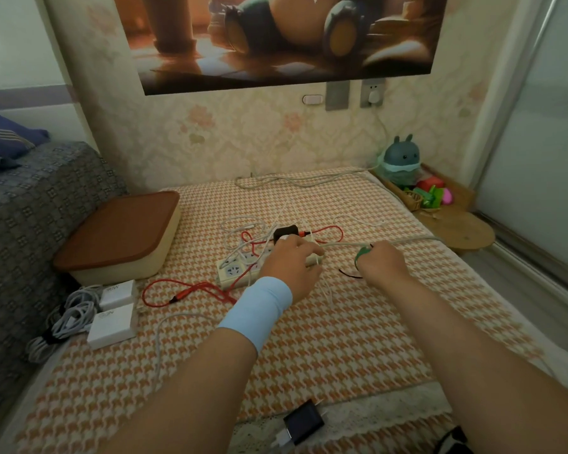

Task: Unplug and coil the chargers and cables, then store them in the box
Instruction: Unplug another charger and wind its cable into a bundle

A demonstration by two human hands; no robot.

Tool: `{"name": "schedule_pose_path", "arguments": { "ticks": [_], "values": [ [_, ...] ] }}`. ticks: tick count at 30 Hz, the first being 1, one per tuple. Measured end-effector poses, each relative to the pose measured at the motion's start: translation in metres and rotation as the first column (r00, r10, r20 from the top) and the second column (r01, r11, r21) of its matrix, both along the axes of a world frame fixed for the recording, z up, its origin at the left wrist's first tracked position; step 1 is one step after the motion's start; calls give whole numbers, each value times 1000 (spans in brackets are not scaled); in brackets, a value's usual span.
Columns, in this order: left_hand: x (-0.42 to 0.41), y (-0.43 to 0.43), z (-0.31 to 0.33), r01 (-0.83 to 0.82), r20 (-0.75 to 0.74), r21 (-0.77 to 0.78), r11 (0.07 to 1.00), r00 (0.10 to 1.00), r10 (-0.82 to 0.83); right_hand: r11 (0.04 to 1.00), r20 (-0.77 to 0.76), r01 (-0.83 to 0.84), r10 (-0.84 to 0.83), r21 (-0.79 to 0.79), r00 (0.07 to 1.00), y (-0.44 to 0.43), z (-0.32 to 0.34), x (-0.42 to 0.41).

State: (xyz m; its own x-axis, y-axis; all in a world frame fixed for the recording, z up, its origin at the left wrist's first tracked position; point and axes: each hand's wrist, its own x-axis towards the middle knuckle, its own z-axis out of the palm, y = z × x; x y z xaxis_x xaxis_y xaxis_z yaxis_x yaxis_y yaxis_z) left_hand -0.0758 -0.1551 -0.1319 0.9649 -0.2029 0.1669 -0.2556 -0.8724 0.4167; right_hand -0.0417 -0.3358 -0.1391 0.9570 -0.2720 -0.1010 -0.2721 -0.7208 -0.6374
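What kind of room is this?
Probably a bedroom at home: a bed-like surface under an orange-and-white checked cloth cover, a big cartoon poster on flowery wallpaper, and a round teal toy with ears.

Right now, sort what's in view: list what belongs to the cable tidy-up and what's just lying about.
Job: power strip, red cable, black adapter, white chargers with coiled cables, loose black charger, lidded box, green piece in the right hand.
Lying about: plush toy, toy basket, poster, pillow.
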Motion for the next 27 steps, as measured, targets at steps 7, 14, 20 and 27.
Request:
{"name": "schedule_pose_path", "arguments": {
  "ticks": [7, 14, 20, 27],
  "values": [
    [2, -6, -8, 37, 14, 177, 984, 999, -40, 995, -73, -1, 9, 100, 997, -9, -1, -3],
    [-6, 45, 12, -363, 341, -137, 922, 856, 388, 989, 169, -140, 132, 38, 977, 11, 10, -15],
    [-21, 88, -3, -403, 16, -188, 896, 911, 413, 851, 356, -524, 477, 42, 804, 64, 24, -37],
    [-38, 132, 0, -279, -167, 34, 960, 945, 280, 725, 37, -688, 688, -31, 724, 123, 6, -43]
  ]
}}
